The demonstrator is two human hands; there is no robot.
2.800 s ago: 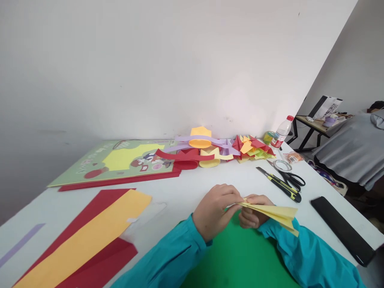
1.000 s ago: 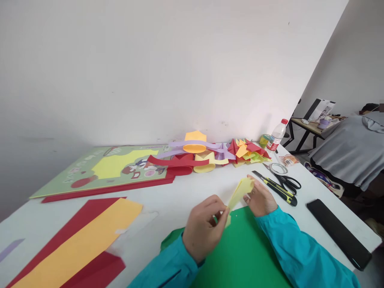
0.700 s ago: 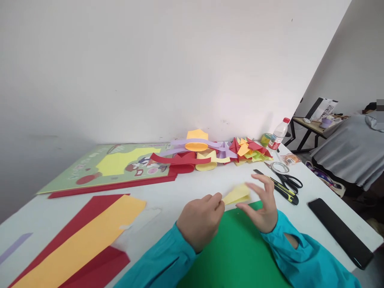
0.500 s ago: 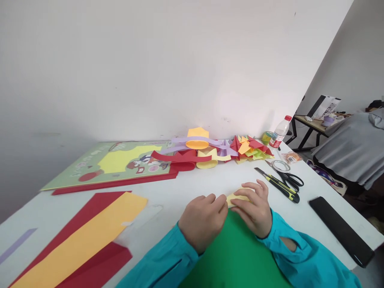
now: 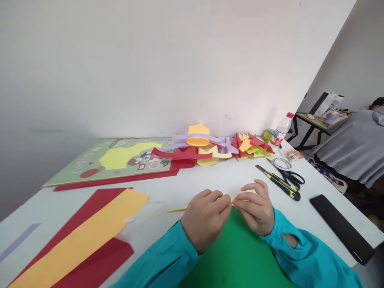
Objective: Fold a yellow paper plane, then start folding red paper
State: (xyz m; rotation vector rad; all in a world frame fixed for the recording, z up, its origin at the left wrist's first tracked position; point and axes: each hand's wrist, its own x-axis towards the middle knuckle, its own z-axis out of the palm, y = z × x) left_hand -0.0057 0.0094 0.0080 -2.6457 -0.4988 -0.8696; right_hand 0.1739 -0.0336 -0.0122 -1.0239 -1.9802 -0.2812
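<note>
My left hand (image 5: 206, 218) and my right hand (image 5: 255, 208) meet in front of me, both pinching a folded piece of pale yellow paper (image 5: 177, 209). Its pointed end sticks out left of my left hand, and only a sliver shows between the two hands. My left fingers are curled over most of it. On the right, thumb and fingertips press together while the upper fingers are raised. Beneath my hands lies a green sheet (image 5: 237, 252) at the table's front edge.
Paper crowns (image 5: 199, 140) and folded paper shapes (image 5: 252, 146) line the wall. To the right lie a utility knife (image 5: 279, 183), scissors (image 5: 292, 178), a tape roll (image 5: 282, 163), a bottle (image 5: 281, 130) and a black case (image 5: 342, 228). Orange paper (image 5: 90, 236) lies over red paper (image 5: 99, 264) at left.
The yellow paper has turned between my hands; its pointed end now shows left of my left hand, and less shows between them. My hands have shifted slightly right.
</note>
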